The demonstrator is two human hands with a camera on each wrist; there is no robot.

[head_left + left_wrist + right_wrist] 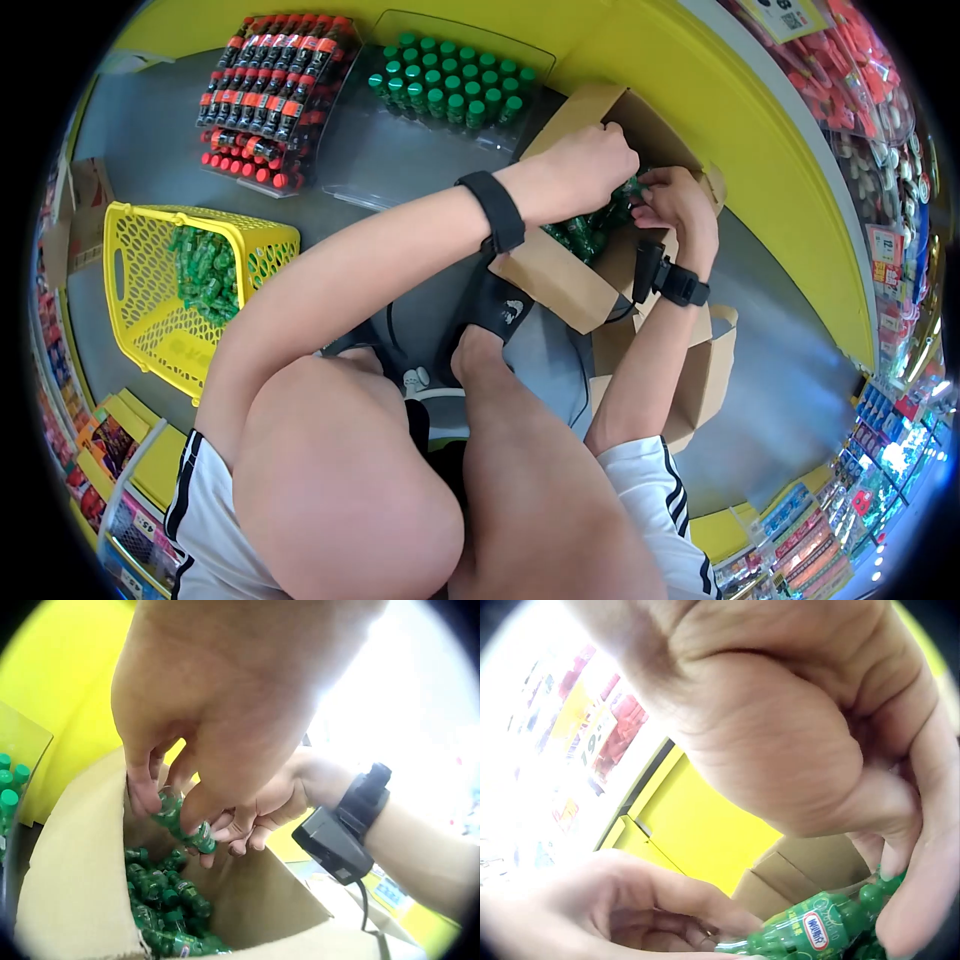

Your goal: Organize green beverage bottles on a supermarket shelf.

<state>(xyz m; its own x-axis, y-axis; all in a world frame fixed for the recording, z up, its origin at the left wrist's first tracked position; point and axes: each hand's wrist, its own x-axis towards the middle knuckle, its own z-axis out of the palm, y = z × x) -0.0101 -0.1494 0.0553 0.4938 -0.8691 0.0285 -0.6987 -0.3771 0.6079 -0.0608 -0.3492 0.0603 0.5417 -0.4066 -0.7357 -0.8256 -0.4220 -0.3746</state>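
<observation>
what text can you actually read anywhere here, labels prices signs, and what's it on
"19": on a yellow price sign on the shelves, right wrist view; the rest of it is blurred.
"65": on a small shelf tag, head view, barely legible.
Red oval label on the green bottle: white letters, too blurred to read.
QR-code sign and the labels on the red-capped bottles: too small to read.

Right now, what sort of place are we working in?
Most likely a shop aisle: a yellow shopping basket, trays of cola bottles on the floor, and packaged goods hanging on racks. The left hand and right hand hold small green bottles in a cardboard box.
</observation>
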